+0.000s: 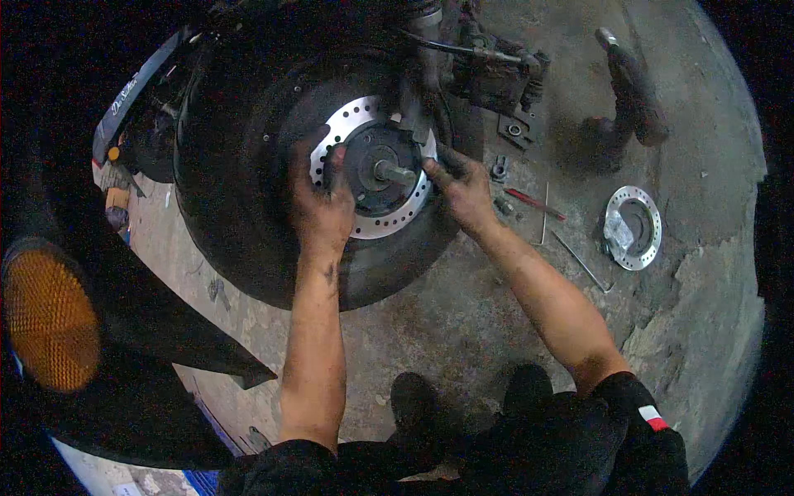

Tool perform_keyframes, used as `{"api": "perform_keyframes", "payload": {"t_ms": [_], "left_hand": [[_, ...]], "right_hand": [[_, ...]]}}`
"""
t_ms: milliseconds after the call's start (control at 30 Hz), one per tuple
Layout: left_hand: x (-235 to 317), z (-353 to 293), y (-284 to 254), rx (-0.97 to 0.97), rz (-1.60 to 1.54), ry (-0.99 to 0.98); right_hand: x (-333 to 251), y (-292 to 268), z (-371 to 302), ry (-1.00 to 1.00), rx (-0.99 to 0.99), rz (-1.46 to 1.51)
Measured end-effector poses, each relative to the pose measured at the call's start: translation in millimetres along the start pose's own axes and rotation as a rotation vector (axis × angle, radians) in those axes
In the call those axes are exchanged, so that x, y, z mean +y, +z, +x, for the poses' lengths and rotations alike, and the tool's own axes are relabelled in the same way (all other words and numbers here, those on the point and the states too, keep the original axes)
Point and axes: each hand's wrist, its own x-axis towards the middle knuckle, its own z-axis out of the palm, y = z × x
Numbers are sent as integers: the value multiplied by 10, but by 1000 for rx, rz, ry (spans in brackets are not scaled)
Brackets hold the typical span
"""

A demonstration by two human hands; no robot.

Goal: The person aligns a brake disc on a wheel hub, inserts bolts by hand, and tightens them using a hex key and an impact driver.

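Note:
A silver brake disc (380,227) with drilled holes sits around the dark hub (364,161) of a black wheel with a tyre (240,223). A metal axle (395,173) sticks out from the hub's middle. On the disc's left side my left hand (325,194) grips the rim, thumb over the face and fingers beyond the edge, slightly blurred. My right hand (466,190) pinches the opposite rim between thumb and fingers. Dark fork parts above cover some of the disc's upper right.
Another drilled disc (635,227) with a clear wrapper lies on the concrete floor at right. Closer are a red-handled tool (533,202), a bent hex key (583,263) and small metal parts (499,168). A brake caliper (496,78) is above them; an orange reflector (51,314) stands at left.

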Motion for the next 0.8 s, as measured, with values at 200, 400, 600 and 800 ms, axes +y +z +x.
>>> {"api": "perform_keyframes", "payload": {"t_ms": [200, 400, 600, 800], "left_hand": [[-70, -60, 14, 9, -67, -25], [-102, 1, 27, -18, -49, -27], [-118, 25, -26, -54, -121, -58], [33, 17, 7, -32, 33, -179]], "right_hand": [[-113, -13, 70, -29, -31, -136], [-39, -4, -21, 31, -4, -131], [-241, 78, -88, 120, -69, -64], [112, -92, 82, 132, -74, -229]]}}
